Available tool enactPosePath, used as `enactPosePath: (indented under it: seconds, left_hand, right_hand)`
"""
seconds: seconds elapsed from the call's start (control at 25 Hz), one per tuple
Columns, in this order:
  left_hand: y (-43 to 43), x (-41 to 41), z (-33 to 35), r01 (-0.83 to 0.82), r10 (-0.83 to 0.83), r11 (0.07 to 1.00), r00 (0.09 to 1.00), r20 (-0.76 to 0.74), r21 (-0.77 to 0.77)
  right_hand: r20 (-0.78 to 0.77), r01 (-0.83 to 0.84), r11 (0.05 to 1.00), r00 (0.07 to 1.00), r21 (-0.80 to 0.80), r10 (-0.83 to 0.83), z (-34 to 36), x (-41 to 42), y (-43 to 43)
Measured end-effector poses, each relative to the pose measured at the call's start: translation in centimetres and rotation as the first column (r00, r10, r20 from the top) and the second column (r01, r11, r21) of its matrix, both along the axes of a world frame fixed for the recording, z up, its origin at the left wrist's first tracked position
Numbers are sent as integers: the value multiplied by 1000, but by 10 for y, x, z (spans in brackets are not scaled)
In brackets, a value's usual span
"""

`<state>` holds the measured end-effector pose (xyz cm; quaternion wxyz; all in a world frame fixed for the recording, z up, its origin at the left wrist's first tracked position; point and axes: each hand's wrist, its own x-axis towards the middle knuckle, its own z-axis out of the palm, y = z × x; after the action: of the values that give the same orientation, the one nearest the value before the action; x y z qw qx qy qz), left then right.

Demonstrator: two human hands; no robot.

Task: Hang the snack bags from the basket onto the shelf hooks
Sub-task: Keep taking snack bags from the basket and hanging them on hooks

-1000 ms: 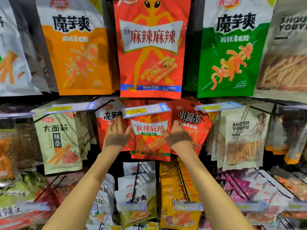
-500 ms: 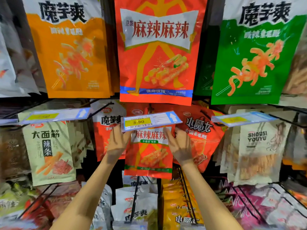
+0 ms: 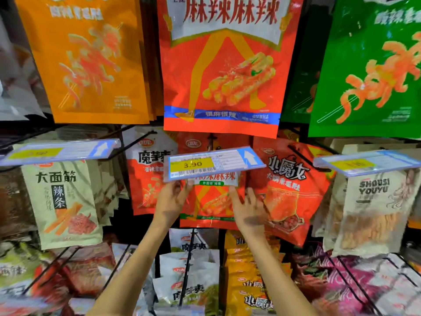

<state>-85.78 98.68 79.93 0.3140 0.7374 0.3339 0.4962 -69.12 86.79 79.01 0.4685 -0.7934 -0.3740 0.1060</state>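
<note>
Over the last second both hands have raised the small red bag [image 3: 211, 202] until its top sits behind the price tag [image 3: 214, 163], in the middle row of the shelf. The left hand [image 3: 170, 201] pinches the bag's left edge. The right hand [image 3: 248, 210] has spread its fingers apart and at most touches the right edge. The bag is probably on its hook [image 3: 210, 142] by now, so letting go comes next; the basket is out of view

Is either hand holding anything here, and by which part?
The left hand grips the small red snack bag at its upper left edge, under the price tag. The right hand, fingers spread, is open beside its right edge.
</note>
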Motion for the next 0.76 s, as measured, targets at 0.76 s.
enactPosePath:
  seconds: [0.76]
  left_hand:
    - [-21,10,-16,-100,71,965,989,-127,-243]
  right_hand:
    - [11,-30,1000,999,-8,30,-8,-7,10]
